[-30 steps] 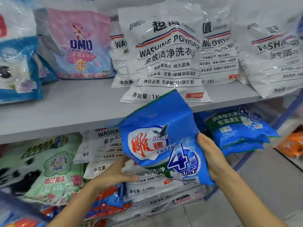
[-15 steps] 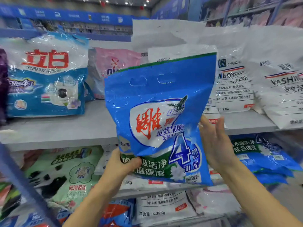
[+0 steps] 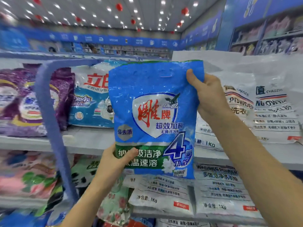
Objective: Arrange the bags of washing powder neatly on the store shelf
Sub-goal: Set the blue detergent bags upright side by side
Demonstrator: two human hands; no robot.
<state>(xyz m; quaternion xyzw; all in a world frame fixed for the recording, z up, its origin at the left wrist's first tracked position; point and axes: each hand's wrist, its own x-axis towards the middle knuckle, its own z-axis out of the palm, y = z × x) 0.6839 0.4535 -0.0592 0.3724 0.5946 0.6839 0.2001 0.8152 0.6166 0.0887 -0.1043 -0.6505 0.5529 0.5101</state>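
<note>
Up it comes: the blue bag (image 3: 154,115) that we had low down by the lower shelf a second ago is now raised upright in front of the upper shelf (image 3: 85,140), label facing us. Our left hand (image 3: 114,161) keeps its grip on the bottom left corner, thumb across the green band. Our right hand (image 3: 209,95) has climbed from the bag's lower right side to the top right corner, thumb pinching the sealed edge from the front, fingers behind. So both hands are closed on the bag, one low and one high, and it hangs in the air, resting on nothing. Behind it we can make out a stretch of bare shelf between the blue-and-white bag (image 3: 91,99) on the left and the white bags (image 3: 270,108) on the right, and that looks like the slot for it. The high-and-low hold should give us control of the tilt, so we'd say the lift is done and the placing remains: ease it back, set the bottom down, stand it square with its neighbours.
</note>
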